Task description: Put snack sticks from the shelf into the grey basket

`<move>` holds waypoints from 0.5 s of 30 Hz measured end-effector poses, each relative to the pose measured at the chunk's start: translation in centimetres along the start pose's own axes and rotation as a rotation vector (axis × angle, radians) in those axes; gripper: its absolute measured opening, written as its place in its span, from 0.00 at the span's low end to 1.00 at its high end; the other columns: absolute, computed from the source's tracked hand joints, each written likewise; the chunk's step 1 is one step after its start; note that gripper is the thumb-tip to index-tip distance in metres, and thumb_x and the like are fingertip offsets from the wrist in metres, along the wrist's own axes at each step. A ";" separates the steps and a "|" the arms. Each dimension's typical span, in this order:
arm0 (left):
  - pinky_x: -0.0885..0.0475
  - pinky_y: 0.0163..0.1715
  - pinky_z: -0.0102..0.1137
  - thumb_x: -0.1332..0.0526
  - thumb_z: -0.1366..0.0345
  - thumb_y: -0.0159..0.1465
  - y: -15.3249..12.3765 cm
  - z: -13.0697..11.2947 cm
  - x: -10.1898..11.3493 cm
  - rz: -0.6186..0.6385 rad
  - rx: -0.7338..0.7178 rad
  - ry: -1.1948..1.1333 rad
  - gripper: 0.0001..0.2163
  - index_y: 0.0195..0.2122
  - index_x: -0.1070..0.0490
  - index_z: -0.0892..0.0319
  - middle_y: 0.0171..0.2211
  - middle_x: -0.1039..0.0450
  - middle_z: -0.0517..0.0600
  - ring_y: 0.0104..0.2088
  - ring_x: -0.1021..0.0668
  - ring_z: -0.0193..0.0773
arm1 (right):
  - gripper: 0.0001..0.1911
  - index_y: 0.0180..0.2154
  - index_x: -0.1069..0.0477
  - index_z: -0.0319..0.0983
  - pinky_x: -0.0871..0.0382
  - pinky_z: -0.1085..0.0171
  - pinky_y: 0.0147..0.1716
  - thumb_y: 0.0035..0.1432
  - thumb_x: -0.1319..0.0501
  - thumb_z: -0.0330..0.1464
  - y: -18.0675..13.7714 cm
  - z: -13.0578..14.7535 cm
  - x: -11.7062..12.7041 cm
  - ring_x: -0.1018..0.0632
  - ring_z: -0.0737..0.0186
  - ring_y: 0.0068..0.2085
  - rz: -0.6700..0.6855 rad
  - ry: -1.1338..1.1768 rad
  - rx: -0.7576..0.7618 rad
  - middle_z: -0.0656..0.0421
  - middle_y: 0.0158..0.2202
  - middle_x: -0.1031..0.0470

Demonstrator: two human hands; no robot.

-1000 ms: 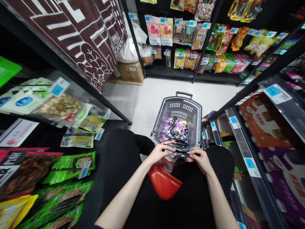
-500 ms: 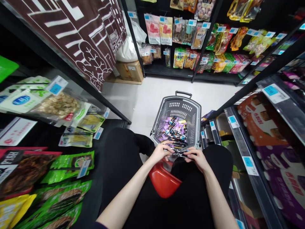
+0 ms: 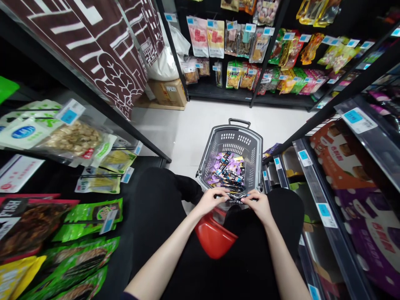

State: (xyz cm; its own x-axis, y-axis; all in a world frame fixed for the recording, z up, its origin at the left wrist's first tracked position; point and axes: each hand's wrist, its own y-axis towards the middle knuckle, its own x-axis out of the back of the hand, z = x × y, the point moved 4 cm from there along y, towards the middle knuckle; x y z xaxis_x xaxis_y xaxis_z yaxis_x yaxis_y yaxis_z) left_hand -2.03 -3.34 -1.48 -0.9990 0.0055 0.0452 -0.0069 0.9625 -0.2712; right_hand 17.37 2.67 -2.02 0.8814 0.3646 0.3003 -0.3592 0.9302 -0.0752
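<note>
I sit between shop shelves with a grey shopping basket [image 3: 210,148] on the floor in front of my knees. Inside it lies a heap of small purple and black snack packets [image 3: 227,170]. My left hand [image 3: 211,199] and my right hand [image 3: 256,204] meet at the basket's near rim, both closed on a small stack of dark packets [image 3: 236,196] held between them. A red plastic stool [image 3: 213,234] shows between my legs, below my hands.
Shelves with hanging snack bags line the left [image 3: 75,141], the right [image 3: 350,166] and the far wall [image 3: 246,54]. A brown patterned curtain [image 3: 103,54] hangs at the upper left, with a cardboard box [image 3: 168,92] and a white sack behind it.
My hands have drawn closer together on the dark packets, squeezing the stack narrower at the basket's rim. The view has shifted slightly.
</note>
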 end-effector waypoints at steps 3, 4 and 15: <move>0.33 0.47 0.38 0.34 0.63 0.49 -0.1 -0.2 0.4 0.044 0.013 0.023 0.06 0.24 0.23 0.61 0.37 0.22 0.55 0.43 0.23 0.47 | 0.09 0.19 0.24 0.41 0.34 0.61 0.35 0.41 0.31 0.39 -0.2 0.1 0.0 0.26 0.59 0.33 0.007 -0.045 0.034 0.58 0.27 0.28; 0.33 0.46 0.37 0.34 0.63 0.48 -0.1 -0.1 0.7 0.032 0.019 0.034 0.07 0.21 0.25 0.62 0.37 0.22 0.56 0.42 0.23 0.47 | 0.09 0.19 0.23 0.41 0.34 0.61 0.35 0.41 0.31 0.39 -0.3 0.1 0.0 0.25 0.59 0.33 0.004 -0.061 0.040 0.57 0.28 0.28; 0.37 0.28 0.26 0.32 0.61 0.46 -0.8 0.2 -0.2 0.062 0.026 0.243 0.13 0.32 0.27 0.59 0.29 0.23 0.45 0.27 0.26 0.35 | 0.08 0.21 0.23 0.41 0.33 0.62 0.31 0.45 0.33 0.39 -1.1 1.7 -1.1 0.26 0.60 0.29 0.116 -0.136 0.200 0.57 0.27 0.27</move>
State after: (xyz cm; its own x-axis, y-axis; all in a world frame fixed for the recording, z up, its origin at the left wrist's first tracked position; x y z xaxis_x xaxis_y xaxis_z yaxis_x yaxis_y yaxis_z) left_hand -1.79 -4.18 -1.45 -0.9573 0.1322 0.2572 0.0495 0.9511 -0.3048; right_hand 16.23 1.19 -0.71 0.7864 0.4471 0.4262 -0.5209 0.8508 0.0685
